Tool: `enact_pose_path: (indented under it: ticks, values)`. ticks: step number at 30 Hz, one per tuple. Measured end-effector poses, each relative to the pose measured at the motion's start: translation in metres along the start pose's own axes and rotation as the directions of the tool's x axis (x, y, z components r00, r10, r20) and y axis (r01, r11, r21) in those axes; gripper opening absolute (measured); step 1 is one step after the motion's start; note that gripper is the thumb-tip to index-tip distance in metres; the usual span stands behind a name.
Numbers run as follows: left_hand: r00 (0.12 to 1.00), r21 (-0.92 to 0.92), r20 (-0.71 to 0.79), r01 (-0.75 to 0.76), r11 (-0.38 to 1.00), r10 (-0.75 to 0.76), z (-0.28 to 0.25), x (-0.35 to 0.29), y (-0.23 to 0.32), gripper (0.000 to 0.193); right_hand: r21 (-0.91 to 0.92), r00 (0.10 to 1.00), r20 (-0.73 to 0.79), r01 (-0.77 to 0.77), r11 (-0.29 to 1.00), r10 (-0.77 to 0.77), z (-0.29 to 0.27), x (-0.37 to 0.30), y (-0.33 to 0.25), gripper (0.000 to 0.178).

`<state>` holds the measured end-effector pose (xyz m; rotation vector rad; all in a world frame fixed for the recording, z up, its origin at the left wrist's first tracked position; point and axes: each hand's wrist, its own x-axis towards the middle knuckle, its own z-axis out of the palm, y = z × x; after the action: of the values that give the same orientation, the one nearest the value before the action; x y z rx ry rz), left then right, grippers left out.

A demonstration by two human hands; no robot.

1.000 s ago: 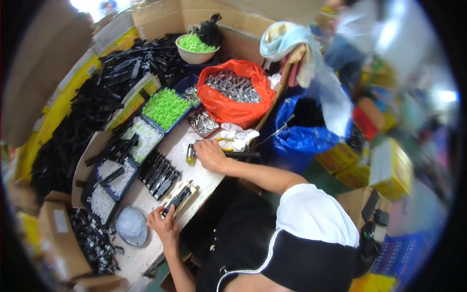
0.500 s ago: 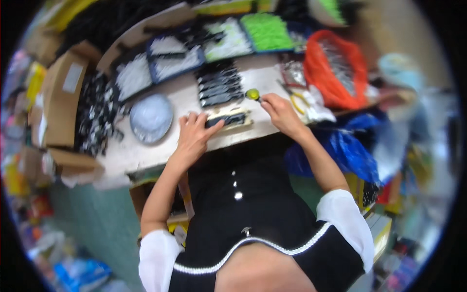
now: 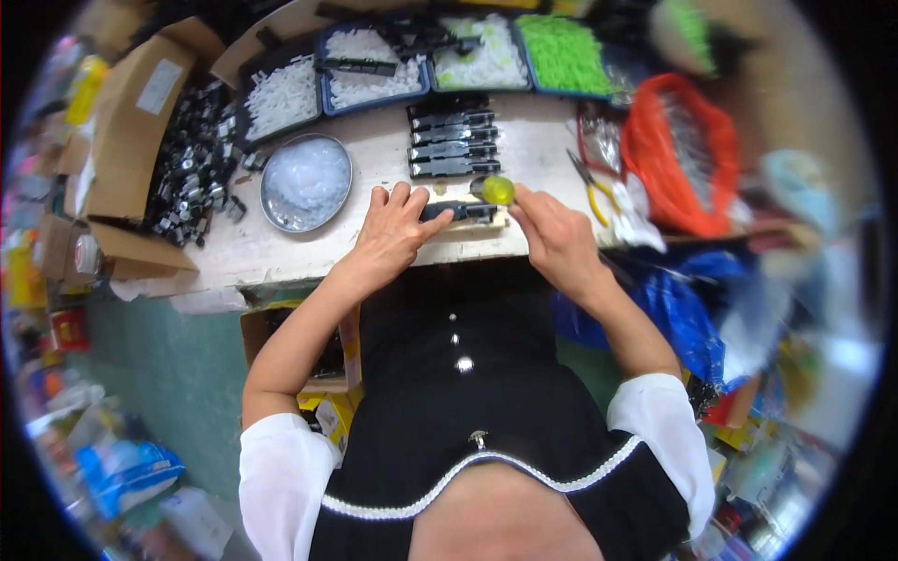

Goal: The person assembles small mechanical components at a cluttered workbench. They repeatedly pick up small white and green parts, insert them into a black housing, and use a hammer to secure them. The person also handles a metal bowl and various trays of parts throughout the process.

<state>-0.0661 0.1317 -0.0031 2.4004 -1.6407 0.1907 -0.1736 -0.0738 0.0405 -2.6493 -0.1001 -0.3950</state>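
My left hand (image 3: pixel 391 234) rests near the front edge of the worktable, fingers spread. Its thumb lies on the left end of a black plastic part (image 3: pixel 472 210). That part sits in a pale block-like holder (image 3: pixel 454 230). Closed around the handle of a small mallet with a yellow-green head (image 3: pixel 498 191) is my right hand (image 3: pixel 561 236). The mallet head hovers over or meets the part's right end; I cannot tell whether they touch. Just beyond, several similar black parts (image 3: pixel 456 150) lie in a stacked row.
A round metal dish (image 3: pixel 350 187) of translucent pieces stands left, beside a heap of small black-and-silver parts (image 3: pixel 192 150) and a cardboard box (image 3: pixel 124 154). Trays of white pieces (image 3: pixel 281 98) and green pieces (image 3: pixel 564 56) line the back. Yellow-handled pliers (image 3: pixel 599 194) and a red bag (image 3: pixel 645 140) are right.
My right hand has brought the mallet leftward and down toward the black part's right end. My left hand still holds the part's left end in place. The whole view has shifted somewhat.
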Motion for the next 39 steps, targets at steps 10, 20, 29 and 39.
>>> enact_pose_path:
  ticks: [10, 20, 29, 39]
  values:
    - [0.999, -0.061, 0.027, -0.020, 0.998, 0.022, 0.001, 0.003, -0.003, 0.048, -0.074, 0.998, 0.070, -0.005, 0.997, 0.010, 0.004, 0.004, -0.004, 0.016]
    - [0.959, -0.418, -0.017, 0.250, 0.873, -0.283, 0.009, 0.007, -0.013, 0.049, 0.084, 0.993, 0.073, 0.082, 0.993, -0.088, 0.009, 0.023, 0.001, 0.016]
    - [0.884, -0.512, -0.189, 0.283, 0.811, -0.428, 0.026, -0.009, -0.001, 0.066, 0.223, 0.999, 0.044, -0.015, 0.975, 0.006, 0.028, 0.048, -0.011, 0.024]
    - [0.666, -0.488, -0.450, 0.376, 0.788, -0.596, 0.035, -0.036, 0.029, 0.075, 0.191, 0.976, 0.218, -0.025, 0.981, -0.018, 0.046, 0.069, -0.026, 0.019]
